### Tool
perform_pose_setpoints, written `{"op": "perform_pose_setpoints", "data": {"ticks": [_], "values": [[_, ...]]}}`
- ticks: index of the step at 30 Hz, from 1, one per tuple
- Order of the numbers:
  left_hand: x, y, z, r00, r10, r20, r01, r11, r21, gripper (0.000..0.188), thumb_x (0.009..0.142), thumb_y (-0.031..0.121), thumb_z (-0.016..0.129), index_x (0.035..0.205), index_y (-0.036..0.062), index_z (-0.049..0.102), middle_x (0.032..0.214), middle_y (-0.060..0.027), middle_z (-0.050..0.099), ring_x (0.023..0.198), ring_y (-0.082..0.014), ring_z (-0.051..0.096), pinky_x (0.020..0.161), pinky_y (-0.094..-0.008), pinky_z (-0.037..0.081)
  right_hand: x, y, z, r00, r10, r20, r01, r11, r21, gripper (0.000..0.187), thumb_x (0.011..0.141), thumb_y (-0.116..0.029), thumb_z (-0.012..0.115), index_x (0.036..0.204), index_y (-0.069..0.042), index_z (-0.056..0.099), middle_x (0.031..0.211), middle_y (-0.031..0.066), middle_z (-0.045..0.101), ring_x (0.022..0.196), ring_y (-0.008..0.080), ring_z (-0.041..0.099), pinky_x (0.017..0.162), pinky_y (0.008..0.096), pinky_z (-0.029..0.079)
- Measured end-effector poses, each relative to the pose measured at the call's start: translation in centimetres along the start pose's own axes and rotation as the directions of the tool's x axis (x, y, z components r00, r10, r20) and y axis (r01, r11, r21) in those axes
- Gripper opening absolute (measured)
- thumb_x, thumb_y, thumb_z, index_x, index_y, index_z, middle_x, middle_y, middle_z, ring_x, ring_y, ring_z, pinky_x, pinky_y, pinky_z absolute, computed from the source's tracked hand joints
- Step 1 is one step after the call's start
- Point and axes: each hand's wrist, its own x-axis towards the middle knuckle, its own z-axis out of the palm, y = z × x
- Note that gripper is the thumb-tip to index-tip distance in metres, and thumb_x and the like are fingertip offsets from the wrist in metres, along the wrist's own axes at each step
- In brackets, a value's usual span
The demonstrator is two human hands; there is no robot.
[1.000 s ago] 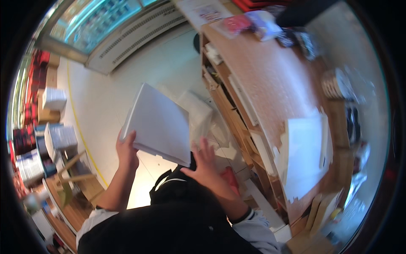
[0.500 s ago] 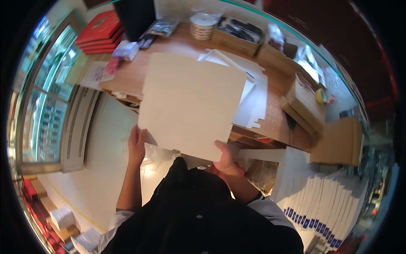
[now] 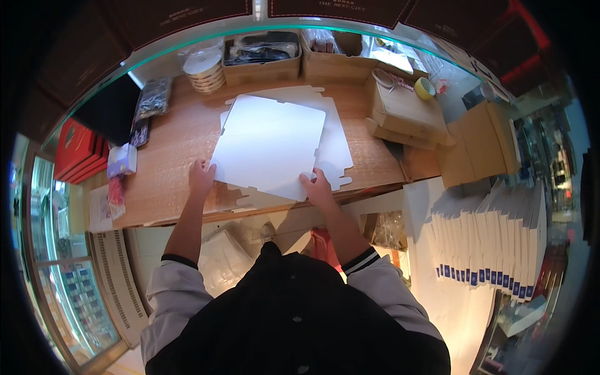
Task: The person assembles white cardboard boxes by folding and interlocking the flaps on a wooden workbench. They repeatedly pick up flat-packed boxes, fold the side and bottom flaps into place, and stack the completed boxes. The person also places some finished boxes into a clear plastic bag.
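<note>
A flat white cardboard sheet with small notches and tabs along its edges lies tilted over the wooden desk. My left hand grips its near left edge, thumb on top. At the near right corner, my right hand pinches the sheet between thumb and fingers. Beneath it rests another white die-cut cardboard piece, its tabbed edges showing at the right and far side. The upper sheet covers most of that piece.
At the back stand white spools and an open carton of black items. Brown cardboard boxes with yellow tape sit to the right, red boxes to the left. Many white flat boxes stand near right. A glass shelf edge crosses above.
The sheet has moved away from my body and down onto the other white piece, both hands still on it. My view has turned, so the desk now lies more squarely ahead.
</note>
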Motion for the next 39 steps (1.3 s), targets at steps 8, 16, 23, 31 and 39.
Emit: {"op": "perform_pose_setpoints", "data": {"ticks": [8, 16, 23, 31, 39], "values": [[2.8, -1.9, -0.4, 0.885, -0.15, 0.44, 0.26, 0.945, -0.2, 0.038, 0.09, 0.037, 0.062, 0.096, -0.0006, 0.063, 0.083, -0.0103, 0.066, 0.076, -0.0212, 0.063, 0.071, -0.0351, 0.051, 1.7, -2.4, 0.9, 0.988, 0.143, 0.054, -0.132, 0.977, -0.17, 0.059, 0.081, -0.042, 0.071, 0.113, 0.004, 0.054, 0.094, 0.0183, 0.065, 0.087, 0.0279, 0.064, 0.076, 0.0382, 0.05], [-4.3, 10.9, -11.0, 0.574, 0.164, 0.802, 0.466, 0.741, -0.484, 0.047, 0.089, 0.015, 0.06, 0.132, -0.0005, 0.049, 0.122, -0.0092, 0.06, 0.109, -0.0203, 0.056, 0.096, -0.0358, 0.044, -4.5, 0.8, -7.7, 0.995, 0.104, 0.009, -0.092, 0.83, 0.551, 0.056, 0.082, -0.028, 0.076, 0.121, 0.001, 0.048, 0.099, 0.0095, 0.065, 0.089, 0.0151, 0.06, 0.077, 0.0302, 0.049], [-13.7, 23.9, -11.9, 0.522, 0.684, 0.51, -0.265, 0.698, -0.665, 0.039, 0.082, -0.004, 0.052, 0.12, -0.0007, 0.051, 0.122, -0.0139, 0.059, 0.119, -0.0286, 0.053, 0.107, -0.0447, 0.035, -22.0, 4.3, -22.5, 0.916, -0.343, 0.208, -0.192, 0.079, 0.978, 0.072, 0.095, -0.055, 0.046, 0.15, -0.014, 0.025, 0.15, 0.0144, 0.034, 0.126, 0.0291, 0.049, 0.103, 0.0474, 0.04], [-12.2, 38.4, -11.2, 0.183, 0.874, -0.45, -0.962, 0.064, -0.267, 0.037, 0.09, 0.008, 0.056, 0.126, 0.0047, 0.052, 0.136, -0.0176, 0.049, 0.131, -0.0377, 0.042, 0.11, -0.0586, 0.028, -33.1, -1.2, -31.8, 0.941, -0.044, -0.335, 0.326, 0.375, 0.868, 0.043, 0.095, -0.032, 0.053, 0.125, -0.001, 0.051, 0.114, 0.012, 0.062, 0.102, 0.022, 0.063, 0.089, 0.0361, 0.052], [-16.5, 39.3, -10.2, 0.171, 0.97, 0.173, -0.776, 0.241, -0.582, 0.037, 0.089, 0.006, 0.058, 0.125, -0.0004, 0.054, 0.13, -0.019, 0.053, 0.123, -0.0361, 0.048, 0.103, -0.0456, 0.039, -34.1, -6.3, -50.7, 0.365, -0.042, -0.93, 0.85, 0.423, 0.314, 0.049, 0.096, -0.044, 0.051, 0.124, -0.004, 0.049, 0.107, 0.0091, 0.064, 0.084, 0.0182, 0.063, 0.075, 0.0325, 0.054]]}}
